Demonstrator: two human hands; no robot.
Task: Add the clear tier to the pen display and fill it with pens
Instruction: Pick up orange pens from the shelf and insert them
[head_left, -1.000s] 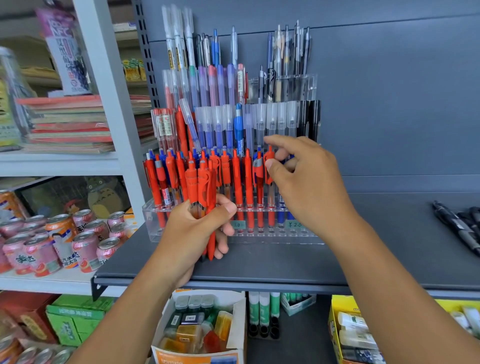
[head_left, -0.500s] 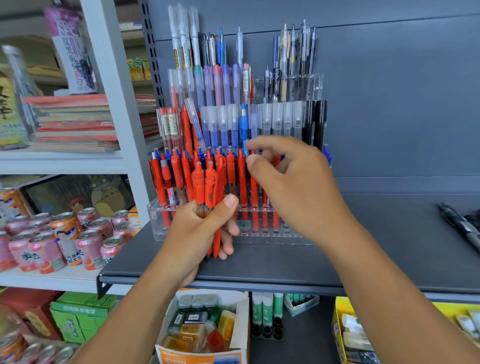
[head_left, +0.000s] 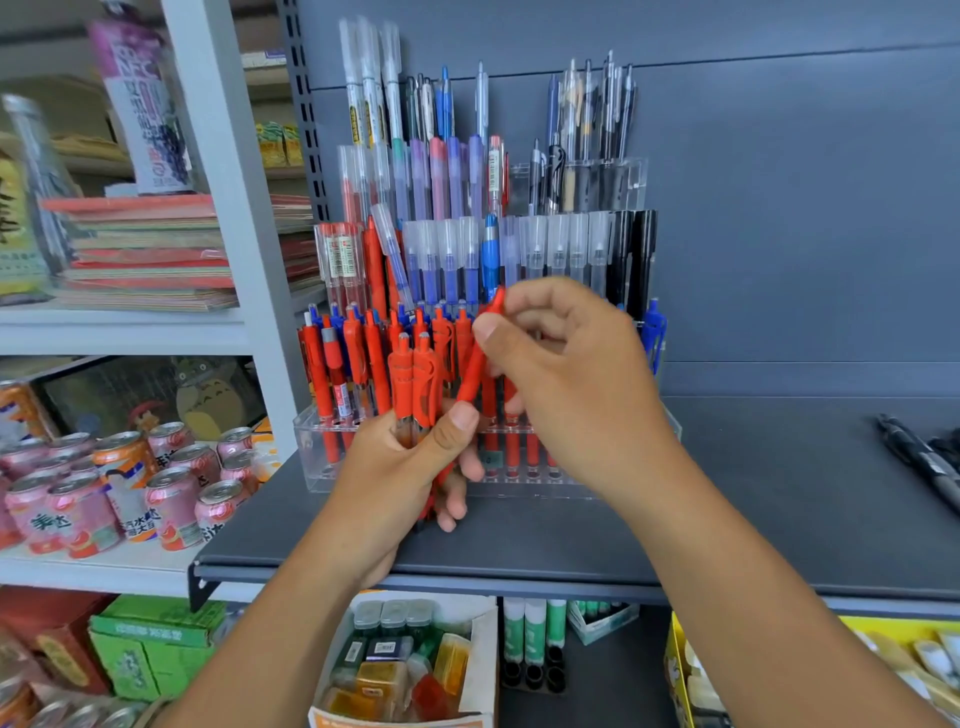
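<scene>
A stepped pen display (head_left: 628, 182) stands on the dark shelf (head_left: 753, 519) against the back panel. Its front clear tier (head_left: 311, 447) holds a row of upright red pens (head_left: 317, 364), with a blue pen (head_left: 652, 332) at the right end. My left hand (head_left: 395, 467) grips a bunch of red pens (head_left: 415, 384) just in front of the tier. My right hand (head_left: 566, 374) pinches one tilted red pen (head_left: 480, 353) between thumb and fingers, its lower end still among the bunch. The tier's right half is hidden behind my right hand.
Black pens (head_left: 919, 457) lie on the shelf at the far right. Drink cans (head_left: 171, 488) crowd the lower white shelf on the left, with stacked notebooks (head_left: 145, 254) above. Below the shelf edge sit an open box of small items (head_left: 405, 660) and glue sticks (head_left: 535, 634).
My right hand moved left from the tier's row to the bunch and now pinches a single red pen, tilting it out of my left hand's bunch. The left hand stayed put.
</scene>
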